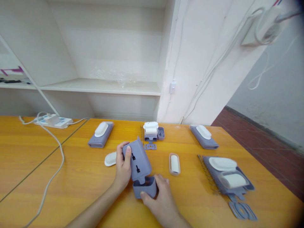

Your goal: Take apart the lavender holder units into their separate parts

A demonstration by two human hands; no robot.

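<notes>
Hands were both on one grey-blue plastic case (140,164) near the front middle of the orange table (78,177). Left hand (123,167) gripped the tall flat half, thumb across its face beside two dark slots, fingers wrapped behind and clamped on it. Right hand (161,196) held the small box-shaped base (145,187) at the bottom, thumb along its front edge, fingers closed around its right side. Tall half stood tilted, its lower end seated in the base.

White oval cap (110,159) lay just left of the left hand. Small oval tray (174,164) with a white insert lay right of the case. Farther back: closed case (101,134) on the left, partly built stack (152,133) in the middle, another closed case (204,136) on the right. Pile of loose parts (228,177) sat at far right. Power strip (54,121) with its cable sat at back left.
</notes>
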